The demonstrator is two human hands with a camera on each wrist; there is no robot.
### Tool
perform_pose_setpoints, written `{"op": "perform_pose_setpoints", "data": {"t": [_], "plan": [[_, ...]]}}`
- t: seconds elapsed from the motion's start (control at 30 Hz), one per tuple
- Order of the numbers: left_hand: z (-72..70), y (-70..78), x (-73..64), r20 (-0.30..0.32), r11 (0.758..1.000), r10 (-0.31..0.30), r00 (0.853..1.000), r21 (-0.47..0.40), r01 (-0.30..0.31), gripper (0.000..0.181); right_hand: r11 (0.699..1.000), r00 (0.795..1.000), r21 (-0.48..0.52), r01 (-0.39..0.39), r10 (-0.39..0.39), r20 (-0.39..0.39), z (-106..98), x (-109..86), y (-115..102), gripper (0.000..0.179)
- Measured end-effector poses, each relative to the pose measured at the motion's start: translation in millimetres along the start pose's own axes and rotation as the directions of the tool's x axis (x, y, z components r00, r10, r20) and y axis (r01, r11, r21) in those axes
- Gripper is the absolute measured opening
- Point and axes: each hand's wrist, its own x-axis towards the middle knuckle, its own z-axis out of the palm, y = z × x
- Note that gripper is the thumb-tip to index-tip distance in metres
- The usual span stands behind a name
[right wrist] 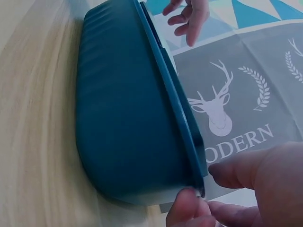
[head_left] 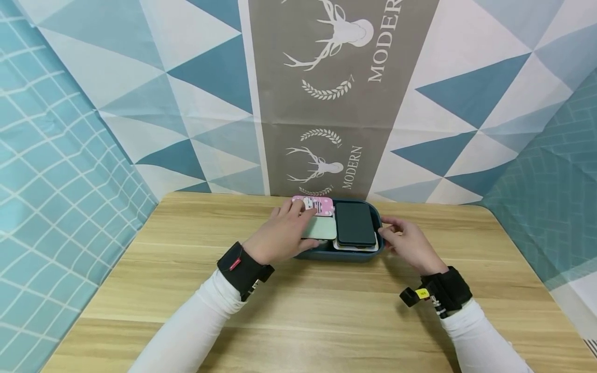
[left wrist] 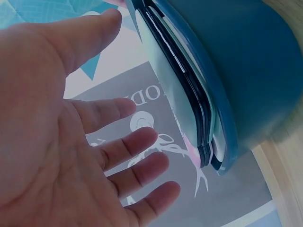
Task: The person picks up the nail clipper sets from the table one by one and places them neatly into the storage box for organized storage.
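A dark blue plastic basket (head_left: pixel 338 257) stands at the back of the table, holding stacked flat, phone-shaped things. On the left of it lie a pink patterned one (head_left: pixel 326 206) and a pale green one (head_left: pixel 325 228). A dark one (head_left: pixel 355 223) tops the stack on the right, with a white edge under it. My left hand (head_left: pixel 284 233) hovers over the left stack, its fingers spread with nothing between them in the left wrist view. At the basket's right end, my right hand (head_left: pixel 410 243) pinches the rim between thumb (right wrist: pixel 232 170) and fingers.
The wooden table (head_left: pixel 317 316) extends in front of the basket and to both sides. Close behind it hangs a patterned cloth (head_left: pixel 322 114) with deer heads and triangles. Blue cloths hang at the left (head_left: pixel 60 171) and right (head_left: pixel 555 171).
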Motion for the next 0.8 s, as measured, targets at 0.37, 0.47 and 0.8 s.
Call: {"op": "perform_pose_setpoints", "data": {"t": [0.37, 0.47, 0.8], "plan": [[-5.1, -2.4, -9.8, -0.011, 0.999, -0.031, 0.999, -0.019, 0.031, 0.078, 0.965, 0.995, -0.256, 0.060, -0.078, -0.060, -8, -8.8, -11, 0.055], [-5.1, -3.8, -11.9, -0.007, 0.999, -0.036, 0.999, -0.013, 0.036, 0.079, 0.945, 0.991, -0.314, 0.088, -0.116, -0.071, -11, -11.0, -16, 0.056], [-7.3, -8.5, -20.4, -0.025, 0.998, -0.062, 0.998, -0.008, 0.062, 0.084, 0.875, 0.970, -0.449, 0.181, -0.234, -0.065, -12, -18.5, -26, 0.060]]}}
